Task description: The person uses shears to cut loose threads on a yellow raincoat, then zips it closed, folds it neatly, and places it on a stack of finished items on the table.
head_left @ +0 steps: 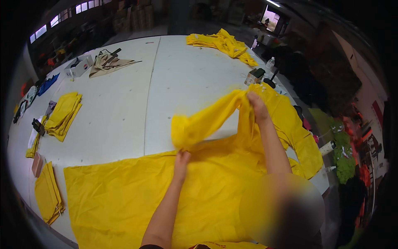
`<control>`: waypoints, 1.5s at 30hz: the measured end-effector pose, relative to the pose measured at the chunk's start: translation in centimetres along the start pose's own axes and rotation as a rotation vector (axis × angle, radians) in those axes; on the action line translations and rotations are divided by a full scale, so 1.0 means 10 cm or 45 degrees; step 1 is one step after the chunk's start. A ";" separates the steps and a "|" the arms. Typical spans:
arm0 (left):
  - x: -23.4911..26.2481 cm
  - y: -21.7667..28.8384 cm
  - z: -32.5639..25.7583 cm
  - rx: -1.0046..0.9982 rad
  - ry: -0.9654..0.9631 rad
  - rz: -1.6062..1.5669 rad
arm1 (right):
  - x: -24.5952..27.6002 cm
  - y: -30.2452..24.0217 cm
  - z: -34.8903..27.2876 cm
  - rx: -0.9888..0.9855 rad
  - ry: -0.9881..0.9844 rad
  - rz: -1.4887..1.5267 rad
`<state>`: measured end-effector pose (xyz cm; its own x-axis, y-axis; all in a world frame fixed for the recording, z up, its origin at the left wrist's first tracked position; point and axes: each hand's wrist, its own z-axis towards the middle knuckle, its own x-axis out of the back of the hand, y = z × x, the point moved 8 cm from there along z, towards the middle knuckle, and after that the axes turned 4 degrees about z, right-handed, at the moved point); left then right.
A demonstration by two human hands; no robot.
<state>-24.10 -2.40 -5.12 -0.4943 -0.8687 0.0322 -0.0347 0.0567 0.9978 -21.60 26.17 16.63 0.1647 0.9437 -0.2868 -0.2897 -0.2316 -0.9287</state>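
A large yellow garment (137,195) of thin, creased cloth lies spread over the near part of the table. My right hand (258,107) is closed on a raised, bunched part of it at the right. From there a sleeve-like length (207,124) slants down to the left, its end smeared by motion. Below that end, my left hand (181,161) pinches the cloth with its fingers together. More yellow cloth (296,133) is heaped beyond and to the right of my right hand. A round blurred patch hides part of the garment at the lower right.
Folded yellow stacks (64,116) lie along the left side of the white table (112,124), near a pink box (38,164). A beige cloth (110,64) and white box (78,66) sit at the far left. Yellow garments (224,43) and a bottle (270,63) are at the far right.
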 end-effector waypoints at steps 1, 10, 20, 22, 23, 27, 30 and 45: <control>-0.05 -0.03 0.07 0.223 -0.011 -0.669 | -0.25 -0.06 -0.27 -0.020 -0.168 -0.134; 0.84 0.30 -0.24 0.170 0.418 -0.663 | -0.83 0.46 -1.96 -0.049 -0.312 -1.033; 3.02 0.30 -1.65 0.011 0.596 -0.022 | 1.09 0.61 -2.62 -0.220 0.110 -2.547; 3.03 -0.36 -1.88 0.431 0.150 0.224 | 1.08 0.68 -2.72 -0.103 -0.021 -2.599; 2.99 -0.32 -2.01 0.397 0.320 0.144 | 1.06 0.71 -2.79 -0.046 -0.080 -2.629; 2.76 0.24 -1.92 0.272 0.559 0.316 | 0.82 0.55 -2.89 0.110 -0.142 -2.702; 2.77 0.35 -1.62 0.402 0.510 0.653 | 1.03 0.37 -2.91 -0.204 -0.083 -2.555; 2.32 3.25 0.43 -0.237 0.376 0.621 | 2.36 -0.26 -2.98 0.036 0.608 -1.858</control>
<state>-40.39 -18.62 27.79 -0.1514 -0.8657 0.4771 0.3015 0.4192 0.8564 11.11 42.00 5.27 0.5881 0.1747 0.7897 0.3715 0.8089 -0.4557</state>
